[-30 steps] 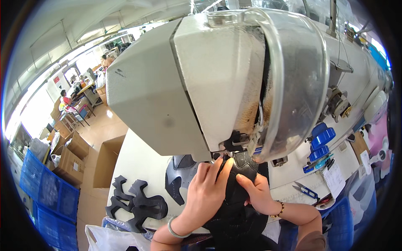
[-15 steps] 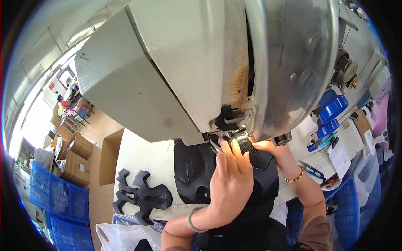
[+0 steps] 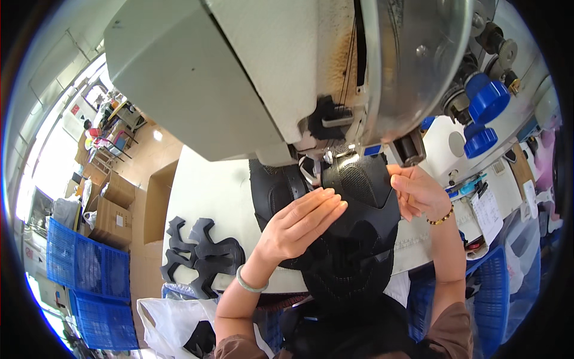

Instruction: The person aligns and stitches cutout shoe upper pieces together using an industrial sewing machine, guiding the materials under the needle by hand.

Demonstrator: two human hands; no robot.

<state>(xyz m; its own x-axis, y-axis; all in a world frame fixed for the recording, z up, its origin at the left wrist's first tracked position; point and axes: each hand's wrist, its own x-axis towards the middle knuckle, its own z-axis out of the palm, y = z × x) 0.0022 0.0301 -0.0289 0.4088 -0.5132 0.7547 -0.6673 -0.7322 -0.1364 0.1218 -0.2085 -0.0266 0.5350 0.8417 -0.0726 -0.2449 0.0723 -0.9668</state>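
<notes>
Under the needle area of a large grey sewing machine (image 3: 353,60) lies a black shoe upper (image 3: 365,221) with a mesh panel and pale stitching, its near part hanging over the table edge toward me. My left hand (image 3: 299,224) is open, fingers stretched out side by side, the tips lying over the upper just in front of the presser foot (image 3: 310,170). At the upper's right edge, my right hand (image 3: 418,191) is closed, thumb and forefinger pinching that edge, its other fingers curled below.
Several black cut pieces (image 3: 206,254) lie on the white table's left part. Blue thread-tension knobs (image 3: 487,99) stick out at the machine's right. Beyond the table are blue crates (image 3: 89,257), cardboard boxes (image 3: 110,221) and a white bag (image 3: 173,323). A paper sheet (image 3: 487,218) lies right.
My left hand has drawn back from the presser foot, leftward and nearer me, its fingers straightening. My right hand has shifted right to the upper's edge. The view has also shifted.
</notes>
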